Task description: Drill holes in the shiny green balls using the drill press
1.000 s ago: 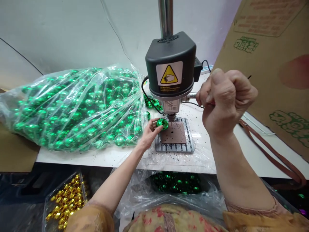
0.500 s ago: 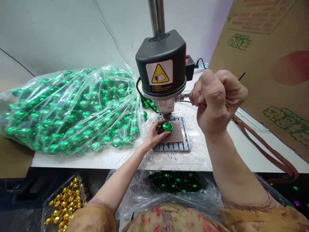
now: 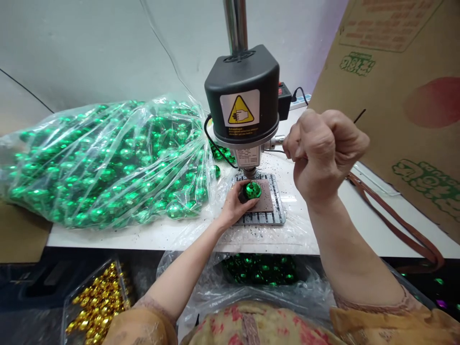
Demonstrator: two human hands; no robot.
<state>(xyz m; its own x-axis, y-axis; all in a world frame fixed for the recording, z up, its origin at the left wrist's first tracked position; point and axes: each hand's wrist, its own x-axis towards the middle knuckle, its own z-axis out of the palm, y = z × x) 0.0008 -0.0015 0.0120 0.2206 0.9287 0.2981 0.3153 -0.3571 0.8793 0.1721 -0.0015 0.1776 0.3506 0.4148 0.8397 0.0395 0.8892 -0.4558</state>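
Observation:
Between the thumb and fingers of my left hand point(image 3: 237, 203) is a shiny green faceted ball point(image 3: 252, 190), with a dark spot on its top. It sits over a brown pad point(image 3: 267, 201) on the slotted metal base point(image 3: 279, 216), just below the chuck of a black bench drill press point(image 3: 244, 96). My right hand point(image 3: 319, 148) is raised at the press's right side, fingers curled closed round the feed handle point(image 3: 277, 141). Most of that handle is hidden by the hand. Dark chips are scattered over the pad and base.
A clear bag point(image 3: 118, 163) full of green balls lies left of the press. Below the table edge are an open plastic bag point(image 3: 309, 282) with more green balls and a clear bin of gold balls point(image 3: 97, 302). A cardboard box point(image 3: 402, 96) and a brown strap point(image 3: 398, 225) are at right.
My left hand has shifted the green ball slightly right and down, and a dark spot now shows on its top. My right hand stays at the handle, slightly lower.

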